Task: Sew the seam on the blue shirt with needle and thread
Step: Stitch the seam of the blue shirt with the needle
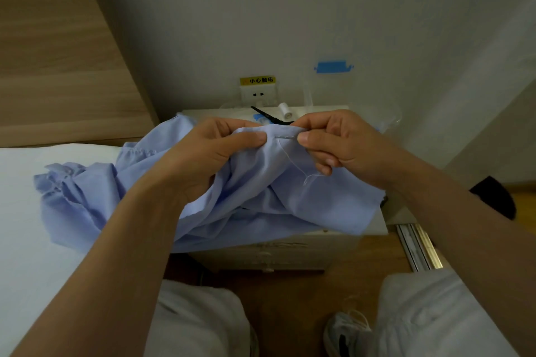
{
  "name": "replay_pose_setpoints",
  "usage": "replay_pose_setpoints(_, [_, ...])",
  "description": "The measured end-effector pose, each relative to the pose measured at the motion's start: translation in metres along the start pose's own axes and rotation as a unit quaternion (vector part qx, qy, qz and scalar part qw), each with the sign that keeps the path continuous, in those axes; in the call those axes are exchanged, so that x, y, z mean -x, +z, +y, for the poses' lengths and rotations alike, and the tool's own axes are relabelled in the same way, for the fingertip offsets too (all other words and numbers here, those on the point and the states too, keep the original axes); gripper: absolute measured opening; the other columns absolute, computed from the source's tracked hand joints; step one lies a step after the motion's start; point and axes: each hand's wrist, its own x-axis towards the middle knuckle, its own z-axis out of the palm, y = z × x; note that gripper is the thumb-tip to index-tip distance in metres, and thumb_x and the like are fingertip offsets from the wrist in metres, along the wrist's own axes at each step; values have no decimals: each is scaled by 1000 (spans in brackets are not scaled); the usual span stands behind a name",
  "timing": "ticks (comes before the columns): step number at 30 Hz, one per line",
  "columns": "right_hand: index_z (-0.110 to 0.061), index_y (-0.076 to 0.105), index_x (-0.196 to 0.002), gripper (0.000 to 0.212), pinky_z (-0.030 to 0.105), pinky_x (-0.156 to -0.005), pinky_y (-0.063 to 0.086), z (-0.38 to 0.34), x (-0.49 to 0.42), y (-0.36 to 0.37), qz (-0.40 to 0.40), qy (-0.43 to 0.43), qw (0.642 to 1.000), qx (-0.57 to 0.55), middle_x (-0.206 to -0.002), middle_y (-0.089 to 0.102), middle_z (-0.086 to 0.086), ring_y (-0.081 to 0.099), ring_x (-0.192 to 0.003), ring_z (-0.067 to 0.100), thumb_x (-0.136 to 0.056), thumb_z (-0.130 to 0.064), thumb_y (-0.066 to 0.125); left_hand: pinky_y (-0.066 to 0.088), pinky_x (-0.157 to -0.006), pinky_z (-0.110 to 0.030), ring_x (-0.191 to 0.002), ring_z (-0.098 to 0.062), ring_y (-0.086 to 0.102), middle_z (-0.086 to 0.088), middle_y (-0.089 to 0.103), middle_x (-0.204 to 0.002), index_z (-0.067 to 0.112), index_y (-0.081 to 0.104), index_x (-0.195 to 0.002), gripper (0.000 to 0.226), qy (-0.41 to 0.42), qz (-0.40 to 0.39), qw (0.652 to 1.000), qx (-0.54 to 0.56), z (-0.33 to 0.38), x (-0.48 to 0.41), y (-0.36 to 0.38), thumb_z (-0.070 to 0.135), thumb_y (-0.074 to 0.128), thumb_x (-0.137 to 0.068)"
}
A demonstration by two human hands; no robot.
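Forearms (116, 240) raised, left hand (203, 153) and right hand (342, 145) pinch the blue shirt (261, 203)

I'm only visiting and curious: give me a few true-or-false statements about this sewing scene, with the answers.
1. The left hand and right hand both grip the blue shirt. True.
2. The black scissors are in the right hand. False: they lie on the nightstand.
3. A white thread hangs from the seam. True.
4. The spool is red. False: it is white.
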Motion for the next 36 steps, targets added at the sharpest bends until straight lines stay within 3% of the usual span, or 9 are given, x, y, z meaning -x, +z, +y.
replay_pose_setpoints(10, [-7, 62, -100, 15, 21, -53, 43, 1, 0, 5, -12, -18, 1000, 7, -50, 41, -4, 39, -46, 6, -98, -6, 47, 54, -57, -18, -62, -11, 67, -3, 70, -66, 14, 70, -75, 12, 4, -10, 1000, 13, -2, 0, 2, 20, 62, -70])
replay_pose_setpoints(16, [-10, 59, -91, 17, 22, -52, 44, 0, -1, 13, -1, -32, 999, -5, -46, 45, -7, 42, -45, 7, -86, -26, 55, 53, -60, -20, -68, -19, 63, -10, 68, -72, 6, 68, -81, 25, 4, -20, 999, -30, -4, -2, 3, 28, 64, -71])
replay_pose_setpoints(23, [-18, 58, -89, 17, 18, -51, 43, 0, -3, 11, 29, -30, 999, -1, -45, 48, -2, 44, -42, 9, -82, -33, 58, 51, -55, -16, -58, -9, 64, -1, 68, -61, 17, 72, -62, 16, 11, -36, 999, 10, 0, 0, 4, 20, 60, -73])
replay_pose_setpoints(29, [-17, 56, -93, 18, 19, -52, 45, 1, -2, 14, 19, -30, 999, -1, -47, 50, -1, 45, -43, 8, -83, -31, 58, 55, -67, -20, -77, -20, 65, -13, 71, -82, 4, 70, -89, 30, -2, -47, 999, -19, -8, -4, 5, 28, 64, -72])
replay_pose_setpoints(31, [-16, 54, -97, 17, 18, -50, 43, 0, -3, 13, 15, -24, 1000, 3, -46, 51, -3, 45, -43, 8, -86, -29, 57, 54, -64, -18, -72, -17, 65, -9, 70, -75, 9, 71, -81, 22, 1, -41, 999, -16, -6, -3, 5, 28, 64, -71])
replay_pose_setpoints(33, [-14, 52, -99, 3, 16, -48, 39, -1, -4, 10, 9, -26, 1000, -7, -48, 52, -2, 43, -44, 11, -97, -15, 51, 51, -58, -16, -62, -11, 64, -4, 68, -65, 15, 71, -69, 15, 9, -31, 999, -14, -4, -3, 5, 27, 63, -72])
replay_pose_setpoints(36, [-13, 50, -102, 14, 21, -51, 41, -2, -3, 10, -4, -36, 999, -25, -55, 55, 2, 39, -45, 12, -101, -2, 40, 49, -55, -14, -55, -7, 61, 0, 66, -58, 9, 66, -69, 20, 15, -21, 999, -22, -2, -2, 7, 28, 61, -72])
